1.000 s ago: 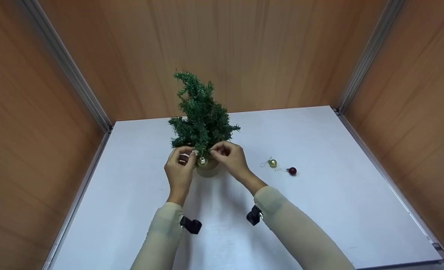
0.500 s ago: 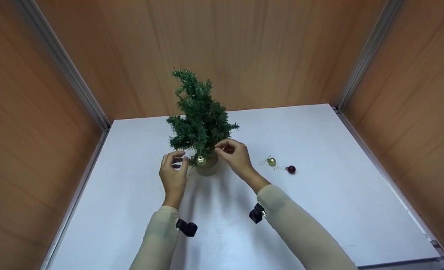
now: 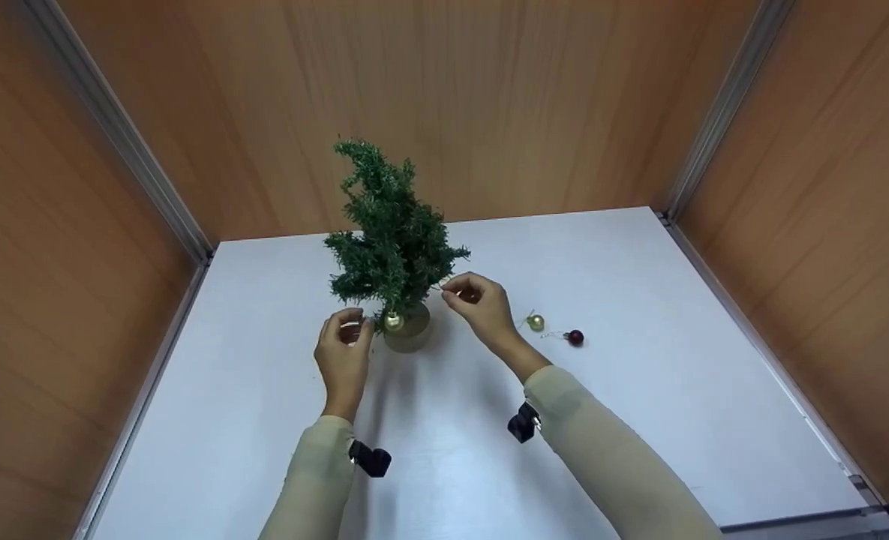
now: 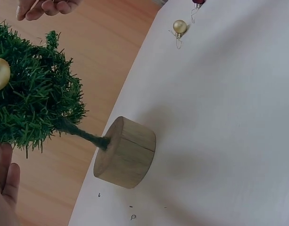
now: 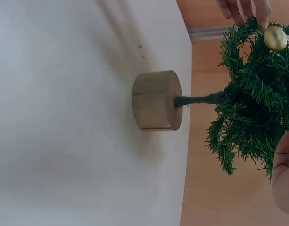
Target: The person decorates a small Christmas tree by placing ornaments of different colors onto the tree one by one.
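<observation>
A small artificial Christmas tree stands on a round wooden base. From a low front branch hangs a gold bauble, seen also in the right wrist view as a gold ball. On the left side, my left hand has bent, parted fingers, the thumb close to the branch by the bauble; in the right wrist view its fingertips lie at the greenery. My right hand is at the tree's lower right edge, thumb and forefinger close together near the outer needles, no ornament visible in it.
Right of the tree, a second gold bauble and a dark red bauble lie on the white table with their thread loops. Small dark bits lie by the base. Wooden panels enclose the table at the back and sides.
Both hands have moved apart, away from the hanging gold bauble: the left to the left, the right to the right and slightly up. The bauble stays on the branch.
</observation>
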`<action>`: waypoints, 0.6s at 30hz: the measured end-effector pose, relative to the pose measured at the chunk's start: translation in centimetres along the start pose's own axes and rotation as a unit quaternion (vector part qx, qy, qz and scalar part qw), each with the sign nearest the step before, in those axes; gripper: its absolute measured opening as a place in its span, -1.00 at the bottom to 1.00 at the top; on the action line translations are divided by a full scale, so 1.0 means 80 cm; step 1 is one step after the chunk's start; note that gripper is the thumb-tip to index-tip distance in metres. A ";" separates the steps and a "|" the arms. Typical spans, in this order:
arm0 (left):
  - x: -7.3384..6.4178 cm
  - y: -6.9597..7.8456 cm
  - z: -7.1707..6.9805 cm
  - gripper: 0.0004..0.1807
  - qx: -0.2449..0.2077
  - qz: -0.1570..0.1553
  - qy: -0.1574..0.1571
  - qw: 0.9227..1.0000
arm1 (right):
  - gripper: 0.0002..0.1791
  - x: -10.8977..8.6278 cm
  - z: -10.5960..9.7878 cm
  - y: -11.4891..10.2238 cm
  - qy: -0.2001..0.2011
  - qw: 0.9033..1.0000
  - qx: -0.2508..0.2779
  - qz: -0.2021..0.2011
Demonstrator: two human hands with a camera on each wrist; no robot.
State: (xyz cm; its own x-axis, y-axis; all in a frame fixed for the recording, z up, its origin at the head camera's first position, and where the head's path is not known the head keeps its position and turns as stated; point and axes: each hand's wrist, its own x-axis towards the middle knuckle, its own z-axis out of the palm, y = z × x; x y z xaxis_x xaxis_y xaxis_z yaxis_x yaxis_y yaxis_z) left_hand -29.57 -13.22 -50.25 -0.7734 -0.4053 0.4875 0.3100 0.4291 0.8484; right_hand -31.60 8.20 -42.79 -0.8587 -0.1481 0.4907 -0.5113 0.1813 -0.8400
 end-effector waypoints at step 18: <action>-0.002 -0.003 0.003 -0.81 0.012 -0.024 0.008 1.000 | -0.91 -0.001 -0.056 0.038 0.031 0.999 -0.028 0.018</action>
State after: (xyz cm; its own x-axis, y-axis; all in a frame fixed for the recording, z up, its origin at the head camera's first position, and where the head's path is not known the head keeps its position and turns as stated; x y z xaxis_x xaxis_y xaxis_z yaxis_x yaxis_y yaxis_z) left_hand -29.67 -13.10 -50.58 -0.7777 -0.4393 0.4497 0.2595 0.4272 0.8661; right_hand -33.21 13.13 -44.33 -0.8758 -0.0808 0.4759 -0.4806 0.2388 -0.8438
